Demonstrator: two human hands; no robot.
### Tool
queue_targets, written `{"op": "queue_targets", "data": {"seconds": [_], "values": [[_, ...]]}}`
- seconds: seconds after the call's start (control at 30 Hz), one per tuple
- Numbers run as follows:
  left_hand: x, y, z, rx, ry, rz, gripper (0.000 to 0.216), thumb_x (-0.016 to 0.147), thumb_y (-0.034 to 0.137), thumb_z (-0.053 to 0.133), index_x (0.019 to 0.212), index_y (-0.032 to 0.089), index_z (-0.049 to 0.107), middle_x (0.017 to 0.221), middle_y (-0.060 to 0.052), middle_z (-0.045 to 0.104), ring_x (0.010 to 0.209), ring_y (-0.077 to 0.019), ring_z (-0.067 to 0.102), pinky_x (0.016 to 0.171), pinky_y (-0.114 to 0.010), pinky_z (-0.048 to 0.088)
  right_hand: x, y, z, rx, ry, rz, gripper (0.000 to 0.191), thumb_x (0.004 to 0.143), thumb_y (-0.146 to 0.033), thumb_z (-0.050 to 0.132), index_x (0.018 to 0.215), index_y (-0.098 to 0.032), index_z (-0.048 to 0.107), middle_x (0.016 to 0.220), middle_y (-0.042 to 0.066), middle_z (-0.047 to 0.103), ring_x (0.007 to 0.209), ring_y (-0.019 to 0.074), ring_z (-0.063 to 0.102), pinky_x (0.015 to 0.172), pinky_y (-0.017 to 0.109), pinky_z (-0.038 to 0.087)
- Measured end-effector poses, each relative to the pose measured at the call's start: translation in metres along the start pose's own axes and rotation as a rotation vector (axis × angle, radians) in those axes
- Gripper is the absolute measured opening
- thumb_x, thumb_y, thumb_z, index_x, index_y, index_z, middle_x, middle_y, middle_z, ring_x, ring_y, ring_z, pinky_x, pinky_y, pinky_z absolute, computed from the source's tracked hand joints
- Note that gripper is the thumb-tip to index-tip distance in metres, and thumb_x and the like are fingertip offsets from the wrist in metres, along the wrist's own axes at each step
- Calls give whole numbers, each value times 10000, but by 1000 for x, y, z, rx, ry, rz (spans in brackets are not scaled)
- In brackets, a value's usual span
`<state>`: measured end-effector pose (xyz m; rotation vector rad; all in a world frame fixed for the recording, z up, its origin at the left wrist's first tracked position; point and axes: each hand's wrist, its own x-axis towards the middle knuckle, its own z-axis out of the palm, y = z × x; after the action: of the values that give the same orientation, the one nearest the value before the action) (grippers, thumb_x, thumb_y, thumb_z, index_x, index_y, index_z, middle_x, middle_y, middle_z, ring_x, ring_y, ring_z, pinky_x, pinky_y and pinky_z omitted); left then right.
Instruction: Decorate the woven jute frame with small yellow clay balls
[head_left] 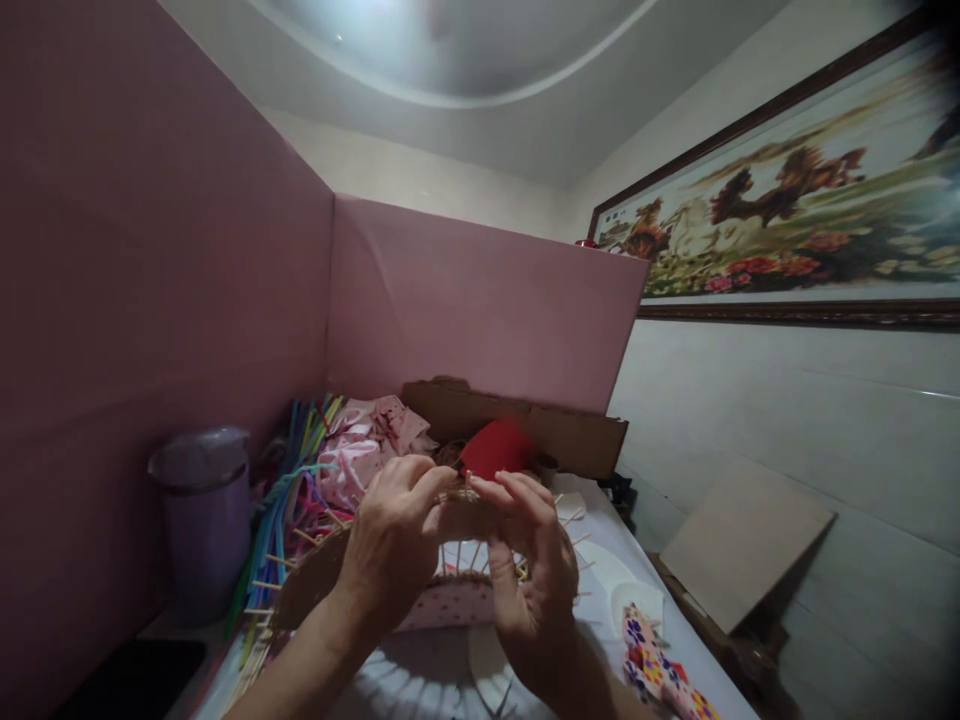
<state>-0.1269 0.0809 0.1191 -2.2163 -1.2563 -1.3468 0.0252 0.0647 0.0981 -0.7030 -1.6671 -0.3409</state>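
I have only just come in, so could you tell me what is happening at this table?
A person is working with both bare hands on a round woven basket frame with thin sticks poking out of it. The left hand and the right hand pinch its upper rim close together. Behind them stand a red piece and a cardboard box. To the left lie coloured straws beside a lidded purple container. Pink screens wall in the table.

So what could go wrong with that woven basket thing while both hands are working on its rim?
The thin sticks poking out around the woven basket could jab the left hand or right hand, or snap. The hands also hide the rim, so a strand might slip loose unnoticed.
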Motion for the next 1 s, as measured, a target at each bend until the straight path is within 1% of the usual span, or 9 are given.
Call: {"op": "queue_targets", "data": {"seconds": [0.1,0.2,0.3,0.37,0.53,0.63,0.8,0.9,1.0], "values": [[-1,-2,1,-5,8,9,152,825,138,508,955,185,571,929,-72,564,903,-220,507,784,-383,430,-6,3,5,36,-21,46,465,843,-77,435,1290,-198,399,1156,94,601,1193,240,452,986,511,383],[2,-4,0,3,-13,-7,168,816,139,519,967,186,576,935,-73,573,910,-220,507,781,-372,424,-7,4,7,26,-30,34,471,853,-70,428,1302,-209,389,1175,84,601,1215,234,439,999,512,369],[10,-6,-4,14,-97,-50,154,786,135,546,923,195,583,897,-58,593,877,-213,522,747,-343,418,-6,4,9,30,-39,34,480,860,-65,415,1318,-198,365,1190,84,597,1230,225,436,1001,497,380],[17,-8,-9,11,-171,-99,133,759,151,568,881,201,584,826,-38,604,791,-194,536,675,-303,407,-7,5,10,2,-39,21,480,857,-61,409,1319,-185,371,1211,91,584,1241,226,428,999,491,389],[30,-15,-16,-57,-321,-201,75,727,225,570,794,214,601,634,10,580,576,-138,500,516,-241,288,-13,10,16,-119,-69,-53,515,833,-49,407,1336,-157,380,1302,116,507,1285,246,373,997,495,392],[31,-18,-16,-111,-321,-227,95,706,228,563,784,215,615,610,14,578,551,-127,485,502,-239,258,-18,15,21,-175,-99,-89,561,817,-29,392,1365,-136,335,1307,119,511,1306,245,347,1013,498,377],[29,-20,-11,-162,-294,-234,91,702,230,549,761,211,617,620,12,586,567,-125,488,520,-239,279,-23,21,28,-259,-124,-129,596,792,-20,377,1372,-152,335,1318,113,510,1310,250,353,1002,509,392],[30,-21,-10,-179,-288,-220,104,700,301,580,740,210,613,635,5,594,582,-135,501,529,-246,297,-24,22,30,-261,-165,-125,626,791,-14,357,1396,-157,293,1351,109,478,1328,253,319,1011,525,372],[30,-21,-9,-195,-283,-228,122,700,328,589,726,211,610,635,-1,597,596,-146,517,546,-255,320,-23,23,30,-288,-181,-173,655,780,-13,361,1413,-145,258,1380,116,443,1339,264,293,1008,531,368]]}}
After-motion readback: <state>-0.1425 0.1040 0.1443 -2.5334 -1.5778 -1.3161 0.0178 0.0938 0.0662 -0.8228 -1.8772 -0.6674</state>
